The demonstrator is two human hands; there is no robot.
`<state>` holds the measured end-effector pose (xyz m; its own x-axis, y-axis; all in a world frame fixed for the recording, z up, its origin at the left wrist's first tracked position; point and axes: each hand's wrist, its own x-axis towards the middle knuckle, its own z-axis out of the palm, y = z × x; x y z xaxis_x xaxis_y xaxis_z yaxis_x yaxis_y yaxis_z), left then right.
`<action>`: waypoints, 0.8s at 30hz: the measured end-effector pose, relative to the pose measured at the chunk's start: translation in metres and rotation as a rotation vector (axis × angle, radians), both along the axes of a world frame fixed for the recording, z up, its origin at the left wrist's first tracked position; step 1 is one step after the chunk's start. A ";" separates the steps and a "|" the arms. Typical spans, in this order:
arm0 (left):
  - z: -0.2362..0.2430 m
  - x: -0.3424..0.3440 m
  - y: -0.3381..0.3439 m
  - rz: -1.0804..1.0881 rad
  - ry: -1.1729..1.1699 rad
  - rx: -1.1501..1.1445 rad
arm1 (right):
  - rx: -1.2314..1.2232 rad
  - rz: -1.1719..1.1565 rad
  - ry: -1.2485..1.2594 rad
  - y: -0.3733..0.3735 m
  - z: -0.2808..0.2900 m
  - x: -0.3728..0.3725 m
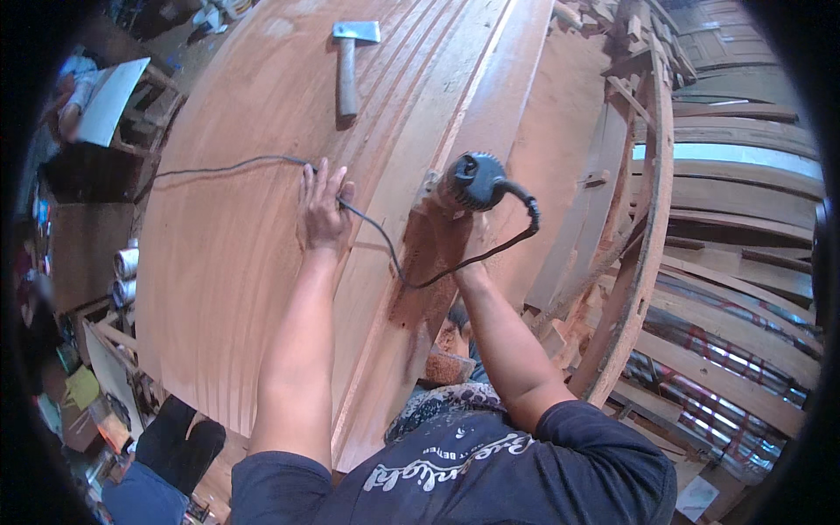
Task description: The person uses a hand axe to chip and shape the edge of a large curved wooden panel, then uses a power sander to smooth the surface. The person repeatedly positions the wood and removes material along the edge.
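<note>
My left hand (325, 210) rests on a broad pale wooden panel (210, 289), fingers stretched out over a black cord (385, 241) that crosses the wood. To its right, my right hand (468, 249) grips an upright power tool, apparently a router (472, 184), with a black top and corded outlet; my fingers are largely hidden beneath it. The tool stands over long strips along the panel's right side, and wood shavings (451, 350) show below it. A small axe (347, 79) with a wooden handle lies on the panel above my left hand.
A long curved timber rail (652, 175) runs along the right, with stacked boards (731, 214) beyond. At the left are a white sheet (114, 101), rolls (125, 262), cluttered items, and dark cloth with a blue item (144, 494) at lower left.
</note>
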<state>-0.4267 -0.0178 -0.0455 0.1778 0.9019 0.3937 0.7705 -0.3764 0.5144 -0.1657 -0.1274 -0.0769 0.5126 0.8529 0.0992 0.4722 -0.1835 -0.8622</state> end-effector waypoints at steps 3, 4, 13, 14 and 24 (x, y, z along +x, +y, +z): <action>-0.003 -0.011 -0.005 0.034 0.018 -0.004 | -0.042 0.027 -0.029 0.018 0.066 -0.018; -0.003 -0.009 -0.003 0.032 0.007 0.004 | -0.067 0.016 -0.051 0.021 0.067 -0.017; -0.005 -0.007 -0.004 0.021 0.005 -0.001 | -0.059 0.004 0.154 0.039 0.087 -0.009; -0.008 -0.006 -0.002 0.026 -0.008 0.010 | -0.018 0.002 0.302 0.043 0.084 -0.007; -0.004 -0.008 -0.005 0.008 0.030 -0.077 | -0.048 -0.027 0.014 0.074 0.095 0.011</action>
